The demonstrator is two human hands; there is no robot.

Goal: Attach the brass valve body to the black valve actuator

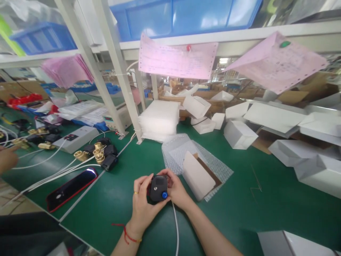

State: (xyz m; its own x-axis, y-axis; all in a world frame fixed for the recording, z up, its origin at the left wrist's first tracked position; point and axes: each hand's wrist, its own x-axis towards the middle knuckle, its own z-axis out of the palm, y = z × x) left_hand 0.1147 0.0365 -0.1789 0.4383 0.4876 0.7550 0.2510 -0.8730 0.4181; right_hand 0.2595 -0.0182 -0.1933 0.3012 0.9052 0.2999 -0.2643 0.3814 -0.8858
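Black actuator unit, compact and box-shaped, with blue knob on lower right corner and white cable trailing from underside toward near edge of desk.

Handling, as judged: rigid moulded housing, probably moderately heavy for its bulk, smooth but not slippery. Best gripped across the two flat side faces; not by the cable, not by the knob. Cable flexible, liable to drag or snag.

Position: raised just above the green desk surface, near the middle of the near edge, not resting on it as far as visible.

Left hand: closed around left side of the unit, thumb over the front face, ring on one finger, red cord at the wrist.
Right hand: closed on right side and rear of the unit, fingers curled over the top edge. Unit clamped between both hands, touching both palms.

Surroundings:
- Folded white carton on bubble wrap sheet, just beside right hand, toward far side.
- Stack of foam sheets farther back, near shelf upright.
- Brass valves with black actuators in a cluster toward left side of desk, well apart from both hands.
- Phone in red case near left edge.
- White boxes scattered toward far right corner.
- Another person's hand at extreme left edge.
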